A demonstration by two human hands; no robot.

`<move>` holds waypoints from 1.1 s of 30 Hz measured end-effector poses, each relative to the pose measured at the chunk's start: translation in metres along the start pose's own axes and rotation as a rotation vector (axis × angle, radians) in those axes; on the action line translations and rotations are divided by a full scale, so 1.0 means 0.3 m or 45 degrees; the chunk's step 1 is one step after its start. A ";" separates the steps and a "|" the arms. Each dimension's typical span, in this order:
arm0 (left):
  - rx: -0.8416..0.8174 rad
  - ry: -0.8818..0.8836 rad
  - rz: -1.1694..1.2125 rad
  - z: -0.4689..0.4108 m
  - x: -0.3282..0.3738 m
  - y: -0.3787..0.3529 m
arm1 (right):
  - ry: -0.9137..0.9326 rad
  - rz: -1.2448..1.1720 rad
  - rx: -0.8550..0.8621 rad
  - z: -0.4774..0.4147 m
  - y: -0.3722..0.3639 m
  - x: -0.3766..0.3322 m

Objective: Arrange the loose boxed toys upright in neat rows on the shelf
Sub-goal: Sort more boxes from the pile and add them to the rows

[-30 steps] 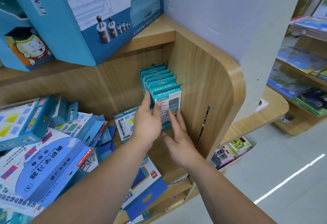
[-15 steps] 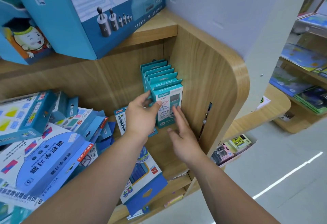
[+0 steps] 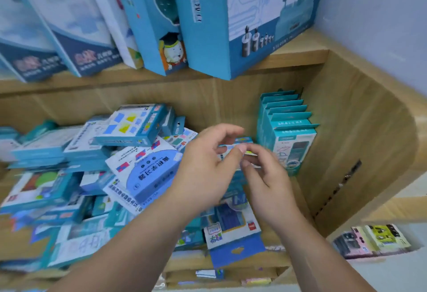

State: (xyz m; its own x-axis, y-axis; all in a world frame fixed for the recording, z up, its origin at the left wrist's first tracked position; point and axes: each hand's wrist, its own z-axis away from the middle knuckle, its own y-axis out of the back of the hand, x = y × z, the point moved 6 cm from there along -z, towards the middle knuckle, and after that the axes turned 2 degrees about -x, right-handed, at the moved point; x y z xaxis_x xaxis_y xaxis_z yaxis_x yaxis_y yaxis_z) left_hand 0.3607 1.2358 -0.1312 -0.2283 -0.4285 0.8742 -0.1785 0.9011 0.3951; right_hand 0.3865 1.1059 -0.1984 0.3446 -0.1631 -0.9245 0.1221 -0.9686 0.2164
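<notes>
On the wooden shelf (image 3: 346, 141), teal boxes (image 3: 293, 139) stood upright, long axes vertical, in the right rear corner. Left hand (image 3: 208, 164) and right hand (image 3: 270, 176) hovered half-curled; grip unclear.

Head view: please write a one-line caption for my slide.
The left hand and right hand meet at a small box, between a jumbled box pile and one neat upright row.

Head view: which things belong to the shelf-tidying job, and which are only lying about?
Job:
upright row of teal cardboard boxes
heap of loose blue boxed toys
light wooden shelf

Lying about:
tall blue cardboard boxes on the upper shelf
colourful small packs, lower right
</notes>
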 end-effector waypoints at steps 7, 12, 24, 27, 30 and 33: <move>0.370 -0.035 -0.086 0.124 -0.012 0.426 | 0.200 0.042 -0.142 -0.077 -0.251 -0.228; 0.571 -0.006 -0.493 0.200 -0.167 0.755 | 0.399 0.284 -0.314 -0.070 -0.512 -0.394; 0.445 0.196 -0.695 0.246 -0.612 1.369 | 0.267 0.866 -0.387 -0.078 -1.151 -0.450; 0.236 0.229 -0.602 0.213 -0.674 1.386 | 0.279 1.162 -0.327 -0.101 -1.248 -0.426; 0.142 0.186 -0.569 0.198 -0.698 1.382 | 0.268 1.345 -0.333 -0.122 -1.307 -0.392; 0.143 0.155 -0.517 0.199 -0.714 1.385 | 0.354 1.423 -0.256 -0.145 -1.321 -0.394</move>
State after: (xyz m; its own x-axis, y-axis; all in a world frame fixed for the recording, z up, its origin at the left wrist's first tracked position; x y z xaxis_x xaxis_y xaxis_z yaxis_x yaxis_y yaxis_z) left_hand 0.2784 1.6980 -0.1713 -0.0054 -0.7295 0.6840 -0.3347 0.6458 0.6862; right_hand 0.3379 1.5172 -0.1612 0.5425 -0.8349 -0.0927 -0.2414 -0.2606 0.9348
